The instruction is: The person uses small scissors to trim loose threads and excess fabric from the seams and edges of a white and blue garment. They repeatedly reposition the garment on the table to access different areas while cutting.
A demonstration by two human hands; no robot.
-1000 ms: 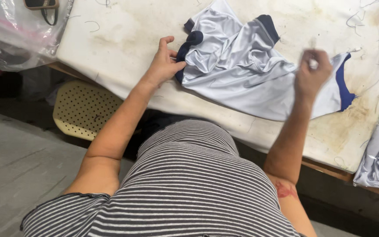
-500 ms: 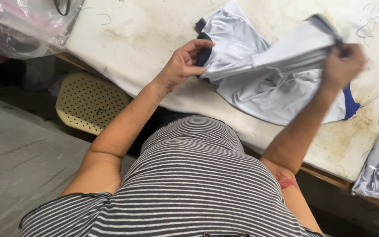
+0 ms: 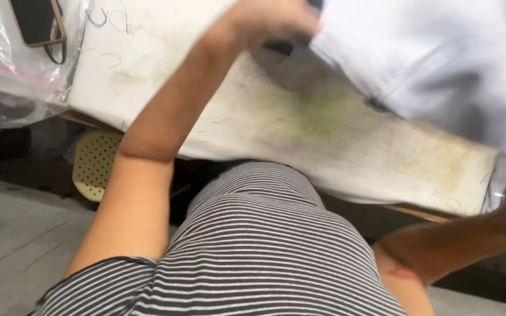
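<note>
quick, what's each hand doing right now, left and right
Left hand: closed on the edge of the pale grey garment, lifted above the table; blurred.
Right hand: hidden behind the garment, cannot be told.

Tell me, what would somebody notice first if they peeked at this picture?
First, the big pale grey garment, blurred and lifted above the stained white table at the upper right. The left hand grips its edge near the top middle; the right hand is hidden behind the cloth, only its forearm showing at the lower right. Below, the person's black-and-white striped shirt fills the bottom, and clear plastic bags sit far left.
</note>
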